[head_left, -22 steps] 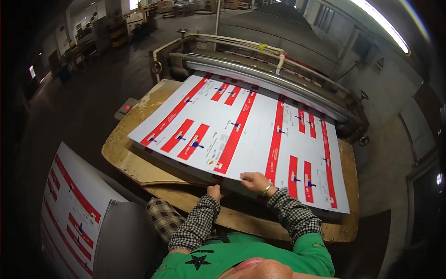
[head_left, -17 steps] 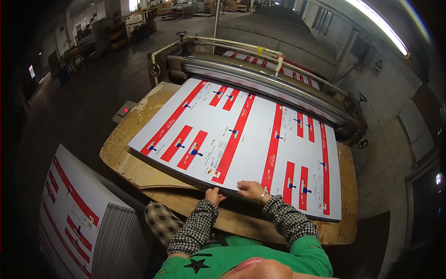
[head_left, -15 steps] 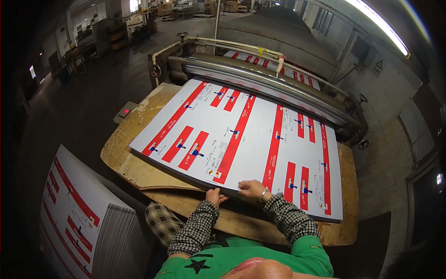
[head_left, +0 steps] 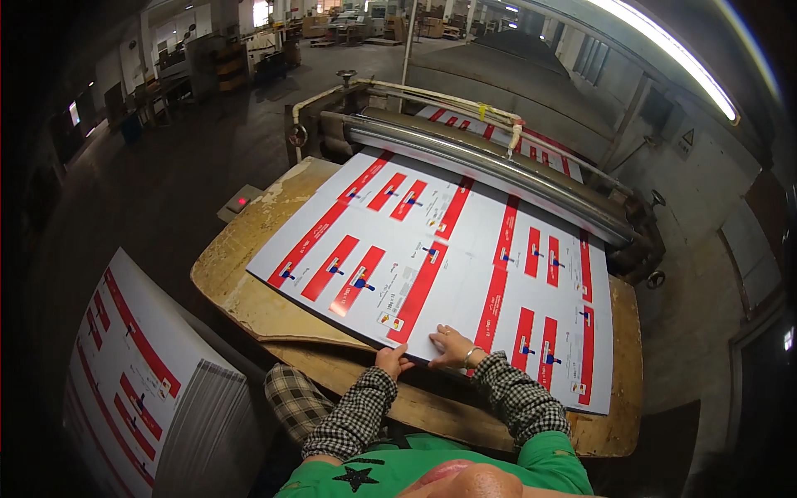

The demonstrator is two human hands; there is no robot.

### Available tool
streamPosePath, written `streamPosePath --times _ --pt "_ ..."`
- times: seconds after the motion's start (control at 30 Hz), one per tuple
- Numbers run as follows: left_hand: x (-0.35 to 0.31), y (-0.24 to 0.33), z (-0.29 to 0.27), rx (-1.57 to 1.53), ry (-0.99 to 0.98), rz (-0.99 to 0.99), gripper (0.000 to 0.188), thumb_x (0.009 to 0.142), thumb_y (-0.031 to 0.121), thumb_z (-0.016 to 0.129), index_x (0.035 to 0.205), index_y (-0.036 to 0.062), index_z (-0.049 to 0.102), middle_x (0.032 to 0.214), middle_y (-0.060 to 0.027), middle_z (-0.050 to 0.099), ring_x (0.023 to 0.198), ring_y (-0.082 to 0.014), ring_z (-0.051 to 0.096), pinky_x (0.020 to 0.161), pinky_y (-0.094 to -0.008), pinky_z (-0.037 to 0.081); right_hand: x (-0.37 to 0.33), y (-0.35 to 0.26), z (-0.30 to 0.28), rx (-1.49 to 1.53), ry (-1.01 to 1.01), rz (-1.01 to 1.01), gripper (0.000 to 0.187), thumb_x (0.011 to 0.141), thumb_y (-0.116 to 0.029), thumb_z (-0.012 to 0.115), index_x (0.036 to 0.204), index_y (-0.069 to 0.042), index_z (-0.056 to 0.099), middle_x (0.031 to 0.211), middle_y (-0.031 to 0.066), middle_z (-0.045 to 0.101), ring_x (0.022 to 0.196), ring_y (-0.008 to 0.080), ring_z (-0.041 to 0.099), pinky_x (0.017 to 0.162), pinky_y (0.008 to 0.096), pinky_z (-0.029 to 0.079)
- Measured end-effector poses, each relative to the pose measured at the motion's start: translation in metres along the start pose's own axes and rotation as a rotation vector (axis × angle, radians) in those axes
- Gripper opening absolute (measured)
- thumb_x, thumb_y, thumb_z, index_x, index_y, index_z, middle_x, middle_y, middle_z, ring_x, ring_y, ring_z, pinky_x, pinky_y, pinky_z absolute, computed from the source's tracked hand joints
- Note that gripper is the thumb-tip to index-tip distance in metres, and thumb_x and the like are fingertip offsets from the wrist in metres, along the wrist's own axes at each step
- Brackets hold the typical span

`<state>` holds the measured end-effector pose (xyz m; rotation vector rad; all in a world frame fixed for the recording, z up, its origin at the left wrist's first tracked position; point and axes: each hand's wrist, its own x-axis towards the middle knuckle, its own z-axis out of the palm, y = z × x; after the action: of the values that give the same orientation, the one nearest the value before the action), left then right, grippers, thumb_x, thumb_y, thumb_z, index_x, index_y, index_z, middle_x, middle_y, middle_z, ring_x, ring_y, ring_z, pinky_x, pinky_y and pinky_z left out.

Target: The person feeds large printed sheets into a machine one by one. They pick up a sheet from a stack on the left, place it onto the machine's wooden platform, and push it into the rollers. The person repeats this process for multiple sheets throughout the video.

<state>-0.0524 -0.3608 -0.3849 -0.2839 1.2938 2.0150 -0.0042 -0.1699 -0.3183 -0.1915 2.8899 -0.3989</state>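
Note:
A large white printed sheet (head_left: 465,299) with red strips and small blue figures lies on a wooden feed board (head_left: 224,274). Farther off, a like sheet (head_left: 481,203) overlaps it and runs up to the metal rollers (head_left: 481,170). My left hand (head_left: 393,361) pinches the near sheet's front edge, thumb above; its lower fingers are partly hidden. Just right of it, my right hand (head_left: 452,346) rests palm down on the same sheet near that edge, fingers apart, with a bracelet at the wrist.
A tall stack of similar printed sheets (head_left: 220,407) stands at lower left, its top leaning. A small box with a red light (head_left: 241,202) sits left of the board. Handwheels (head_left: 655,280) flank the rollers, with a pale pipe (head_left: 415,90) above. More printed sheets (head_left: 531,149) show beyond the rollers.
The far sheet has slid away from me into the rollers, baring the near sheet beneath. My right hand has spread its fingers on the near sheet; my left stays at the edge.

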Motion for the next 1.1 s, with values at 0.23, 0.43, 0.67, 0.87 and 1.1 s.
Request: streamPosePath --times 0.23,0.43,0.67,0.87,1.1 --pt "0.018 -0.011 -0.029 0.129 0.099 -0.116 0.022 0.086 0.015 0.051 0.081 -0.0063 0.050 0.067 -0.0084 0.047 0.047 -0.0153 0.042 0.046 -0.0323 0.040 -0.017 -0.014 -0.071 0.445 0.168 0.018 0.028 0.081 -0.020 0.059 0.097 0.001 0.065 0.097 0.0160 0.066 0.082 0.0245 0.066 0.075 0.0296 0.051" --pt "0.009 0.000 0.003 0.110 0.236 -0.156 0.026 0.086 0.010 0.044 0.098 -0.0127 0.045 0.084 -0.0151 0.051 0.065 -0.0203 0.053 0.059 -0.0348 0.049 -0.026 -0.012 -0.051 0.447 0.126 0.056 0.025 0.082 -0.018 0.058 0.097 0.001 0.064 0.103 0.0160 0.065 0.088 0.0235 0.065 0.078 0.0291 0.050" --pt "-0.003 0.012 0.008 -0.098 0.037 -0.062 0.033 0.089 0.012 0.043 0.111 -0.0118 0.039 0.105 -0.0242 0.053 0.092 -0.0339 0.061 0.078 -0.0444 0.054 -0.015 -0.001 -0.002 0.366 0.081 0.048 0.022 0.078 -0.021 0.063 0.093 -0.006 0.067 0.102 0.0124 0.065 0.087 0.0249 0.065 0.079 0.0290 0.049" --pt "-0.002 0.007 0.006 -0.089 -0.024 -0.060 0.038 0.090 0.023 0.052 0.116 -0.0039 0.045 0.103 -0.0170 0.060 0.091 -0.0297 0.063 0.073 -0.0403 0.055 0.032 0.032 -0.007 0.288 0.258 0.331 0.044 0.074 -0.038 0.063 0.098 -0.002 0.064 0.105 0.0178 0.061 0.097 0.0296 0.058 0.083 0.0348 0.046" --pt "-0.002 0.006 0.003 -0.021 -0.006 -0.051 0.032 0.090 0.016 0.051 0.115 -0.0033 0.045 0.107 -0.0171 0.057 0.091 -0.0278 0.061 0.077 -0.0430 0.051 0.008 -0.003 0.011 -0.061 -0.059 0.051 0.104 0.055 -0.060 0.073 0.134 -0.006 0.033 0.140 0.0297 0.022 0.128 0.0460 0.023 0.101 0.0496 0.031"
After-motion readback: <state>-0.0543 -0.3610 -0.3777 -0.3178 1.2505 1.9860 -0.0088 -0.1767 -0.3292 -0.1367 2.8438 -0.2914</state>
